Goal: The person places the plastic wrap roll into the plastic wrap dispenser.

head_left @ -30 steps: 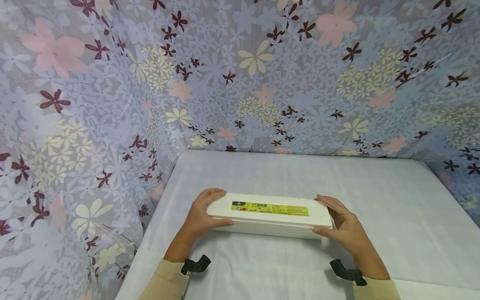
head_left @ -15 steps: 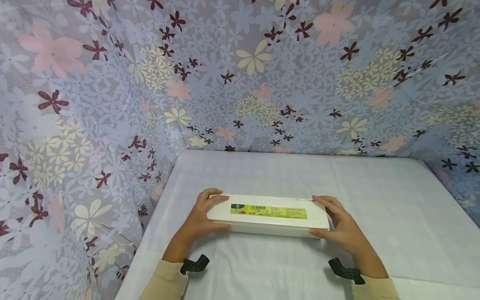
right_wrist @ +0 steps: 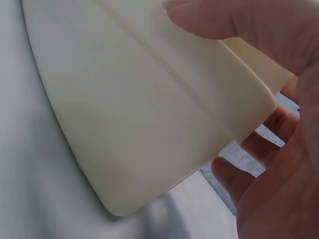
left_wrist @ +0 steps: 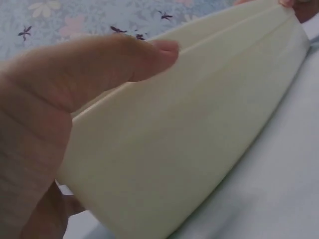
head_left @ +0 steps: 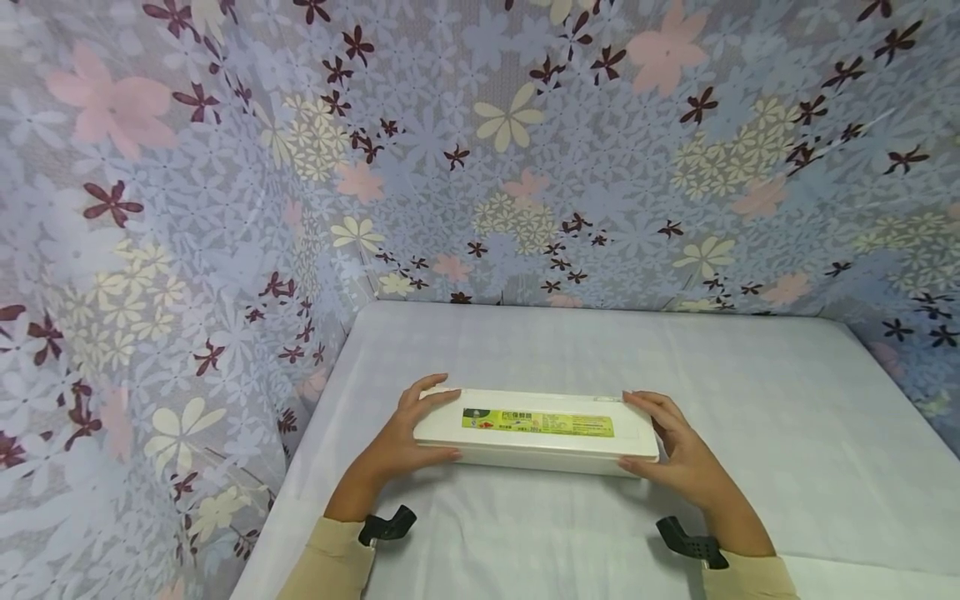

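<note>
A long white cling film box (head_left: 540,457) with a yellow-green label on its lid (head_left: 438,427) lies lengthwise across the cloth in the head view. The lid sits down on the base, with a seam along the front side. My left hand (head_left: 397,437) grips the left end, thumb at the front and fingers over the top and back edge. At the opposite end, my right hand (head_left: 678,446) holds the box in much the same way. In the left wrist view the left thumb (left_wrist: 149,57) lies along the upper front edge. The right wrist view shows the rounded right end of the box (right_wrist: 124,134) between thumb and fingers.
A white cloth (head_left: 540,542) with light creases covers the table. Floral curtains (head_left: 480,167) hang behind the table and along its left side. Each wrist carries a black mount (head_left: 390,525), and both sleeves are beige.
The box has shifted slightly left at its right end, with the right hand following. The left fingers have spread, one resting farther onto the lid. Since half a second ago little has moved.
</note>
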Demonstrator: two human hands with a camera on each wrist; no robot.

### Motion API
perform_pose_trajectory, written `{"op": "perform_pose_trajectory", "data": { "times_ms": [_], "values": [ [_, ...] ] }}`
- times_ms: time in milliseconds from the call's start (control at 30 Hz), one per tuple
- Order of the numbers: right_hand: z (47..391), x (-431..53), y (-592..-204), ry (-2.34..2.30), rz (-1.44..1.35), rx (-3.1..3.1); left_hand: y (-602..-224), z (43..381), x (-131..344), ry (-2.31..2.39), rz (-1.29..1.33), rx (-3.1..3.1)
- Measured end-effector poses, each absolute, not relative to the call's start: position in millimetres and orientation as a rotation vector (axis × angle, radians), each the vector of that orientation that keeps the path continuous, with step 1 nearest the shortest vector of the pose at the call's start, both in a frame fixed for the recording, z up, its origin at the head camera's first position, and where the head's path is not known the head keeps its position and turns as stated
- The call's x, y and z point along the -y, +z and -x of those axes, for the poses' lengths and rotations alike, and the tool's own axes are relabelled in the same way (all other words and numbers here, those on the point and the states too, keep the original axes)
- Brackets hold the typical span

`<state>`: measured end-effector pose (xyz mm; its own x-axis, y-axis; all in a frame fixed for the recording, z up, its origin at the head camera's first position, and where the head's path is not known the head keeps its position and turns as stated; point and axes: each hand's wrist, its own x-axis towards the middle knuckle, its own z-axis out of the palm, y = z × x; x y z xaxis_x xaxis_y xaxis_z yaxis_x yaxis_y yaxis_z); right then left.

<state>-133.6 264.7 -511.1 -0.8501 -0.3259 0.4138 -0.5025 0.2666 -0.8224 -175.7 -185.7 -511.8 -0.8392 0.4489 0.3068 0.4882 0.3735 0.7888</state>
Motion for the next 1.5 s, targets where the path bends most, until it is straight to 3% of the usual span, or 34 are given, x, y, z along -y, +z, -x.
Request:
{"op": "perform_pose_trajectory", "data": {
  "times_ms": [1500],
  "values": [
    [131.8, -263.6, -499.8, 1.493, -0.884, 2.301, -503.9, 180.6, 191.3, -1.512, 0.822, 2.445]
  ]
}}
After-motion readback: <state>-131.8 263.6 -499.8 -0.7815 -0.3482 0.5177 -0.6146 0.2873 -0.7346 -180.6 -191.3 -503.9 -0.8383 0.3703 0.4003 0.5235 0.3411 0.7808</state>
